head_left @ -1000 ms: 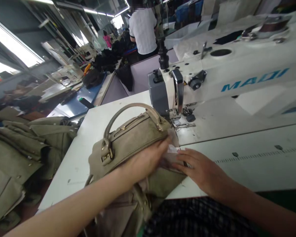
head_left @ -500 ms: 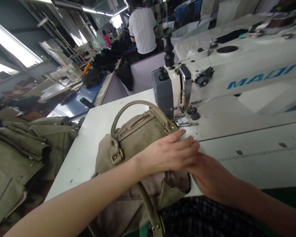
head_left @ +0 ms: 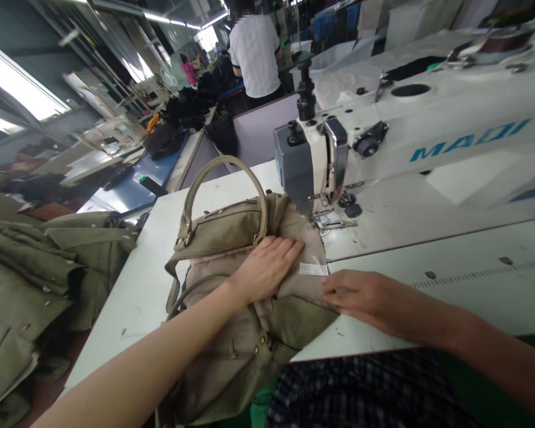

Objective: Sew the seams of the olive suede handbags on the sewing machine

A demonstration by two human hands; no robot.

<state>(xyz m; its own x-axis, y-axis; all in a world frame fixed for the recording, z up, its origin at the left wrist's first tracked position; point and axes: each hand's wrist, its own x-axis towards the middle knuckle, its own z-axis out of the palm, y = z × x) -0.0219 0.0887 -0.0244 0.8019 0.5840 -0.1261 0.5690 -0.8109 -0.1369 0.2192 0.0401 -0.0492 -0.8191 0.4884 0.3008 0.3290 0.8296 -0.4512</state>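
Note:
An olive-green handbag [head_left: 232, 223] with brass hardware lies on the sewing table, its zipped top open and the beige lining [head_left: 305, 238] spread out to the right. My left hand [head_left: 267, 267] rests palm down on the lining, fingers laid over the fabric beside the base of the raised handle [head_left: 225, 159]. At the lining's right edge, my right hand [head_left: 361, 294] pinches the cloth just below a small white label [head_left: 313, 269]. The upper lining edge sits by the presser foot [head_left: 323, 220] of the sewing machine [head_left: 410, 131].
Several olive bag pieces [head_left: 71, 255] are heaped left of the white table [head_left: 116, 309]. A green-topped thread cone [head_left: 153, 185] stands beyond its far edge. Behind, a person in a white shirt [head_left: 255, 56] faces away, and a person in pink [head_left: 188, 71] is farther back.
The bag has been turned and opened so its lining and white label show. My hands, close together before, are now apart, the left farther left on the lining, the right at its edge.

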